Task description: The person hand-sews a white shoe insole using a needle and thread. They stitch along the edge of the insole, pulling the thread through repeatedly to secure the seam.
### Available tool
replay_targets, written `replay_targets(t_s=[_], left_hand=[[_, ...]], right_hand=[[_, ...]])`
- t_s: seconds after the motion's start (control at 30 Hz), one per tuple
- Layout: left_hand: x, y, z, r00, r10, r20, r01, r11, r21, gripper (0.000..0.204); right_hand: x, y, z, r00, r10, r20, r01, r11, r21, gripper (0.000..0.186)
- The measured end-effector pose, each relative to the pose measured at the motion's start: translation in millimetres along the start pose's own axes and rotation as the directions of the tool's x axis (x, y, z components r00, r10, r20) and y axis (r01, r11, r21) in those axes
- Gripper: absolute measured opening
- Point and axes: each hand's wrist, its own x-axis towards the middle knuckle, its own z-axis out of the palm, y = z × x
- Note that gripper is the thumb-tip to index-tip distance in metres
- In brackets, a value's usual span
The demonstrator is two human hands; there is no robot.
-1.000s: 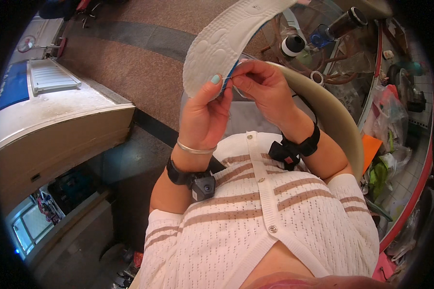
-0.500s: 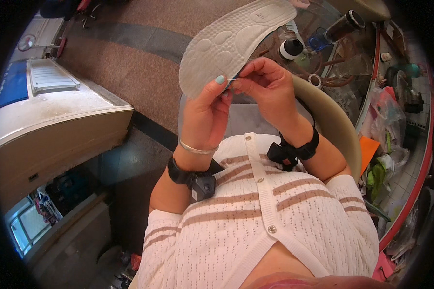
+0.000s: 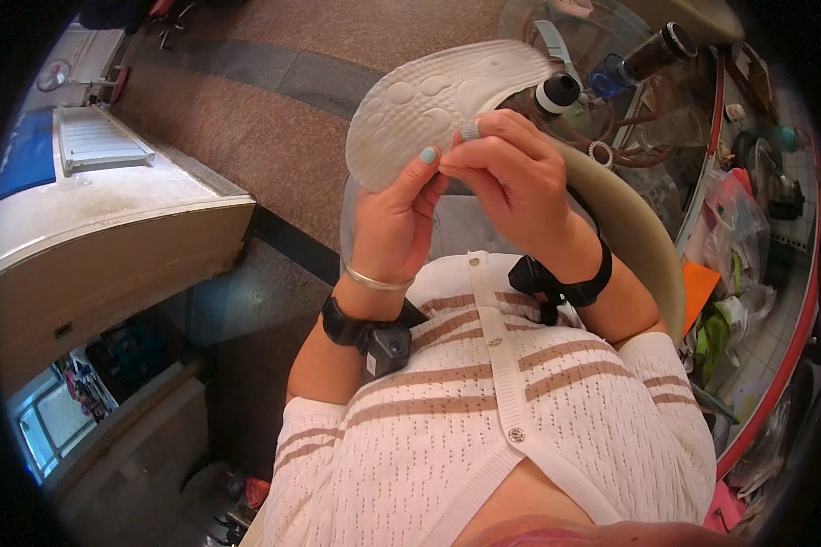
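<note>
My left hand (image 3: pixel 397 214) grips the near edge of a white, quilted insole (image 3: pixel 420 96) with raised round pads, its thumb turned upward. Beside it, my right hand (image 3: pixel 524 196) has thumb and forefinger pinched close to the left thumb; what lies between them is too small or hidden to make out. A silver thimble-like band (image 3: pixel 470 130) is on one of its upper fingers. The insole extends up and right above both hands, over the seat's far edge.
A glass table at upper right holds a black-and-white container (image 3: pixel 556 91), dark tumbler (image 3: pixel 657 50), blue cup (image 3: pixel 605 77) and bead ring (image 3: pixel 600 153). Plastic bags (image 3: pixel 725 228) lie along the right; a curved chair rim (image 3: pixel 648 237) surrounds me. A white-topped cabinet (image 3: pixel 109 228) stands left.
The insole's far end has dropped and tilted, so its blue edge no longer shows. My right hand has turned slightly, its fingers covering where a thin white strand showed.
</note>
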Motion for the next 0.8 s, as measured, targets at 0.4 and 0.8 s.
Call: replay_targets(t_s=[0.4,0.8], left_hand=[[12,14,-24,0.976,0.048,-0.212,-0.092,0.975,-0.202,0.019],[6,14,-19,0.995,-0.082,0.053,0.097,0.894,-0.437,0.02]], right_hand=[[-2,-12,-47,0.925,0.373,0.07,-0.225,0.39,0.893,0.012],[-1,-7,-12,0.729,0.592,0.344,-0.649,0.438,0.622,0.012]])
